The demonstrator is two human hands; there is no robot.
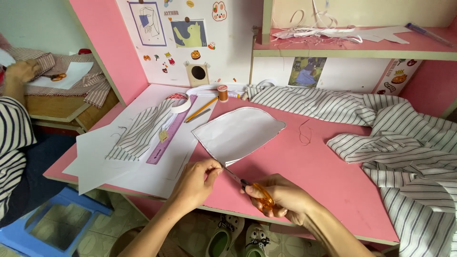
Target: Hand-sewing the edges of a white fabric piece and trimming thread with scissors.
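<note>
Left hand: the left hand (197, 178) pinches the near corner of the white fabric piece (236, 133) between thumb and fingertips, at the table's front part.
Right hand: the right hand (281, 195) is closed through the orange handles of the scissors (252, 190), fingers curled around them.
Scissors: the blades point up and left toward the pinched corner and meet the fabric's edge just beside the left fingers; whether the blades are apart or together cannot be told.
White fabric piece: it lies flat on the pink table (314, 166), rounded at the far end, narrowing to the corner held by the left hand; its near edge is lined with a thin dark seam.
Left of it: white paper sheets (102, 157) spread over the table's left end, with a striped cut piece (140, 133) on them and a purple ruler (171, 131) lying slantwise beside it.
Behind it: a yellow pencil (202, 109) and a brown thread spool (222, 93) stand near the back wall, well apart from the hands.
Right of it: striped cloth (395, 138) is heaped across the table's right side and back, apart from the white piece; a red thread scrap (304, 133) lies between them.
Shelf: white strips and paper scraps (333, 32) lie on the pink shelf above.
Far left: another person in a striped sleeve (12, 143) works at a lower shelf, their hand (21, 71) on checked cloth.
</note>
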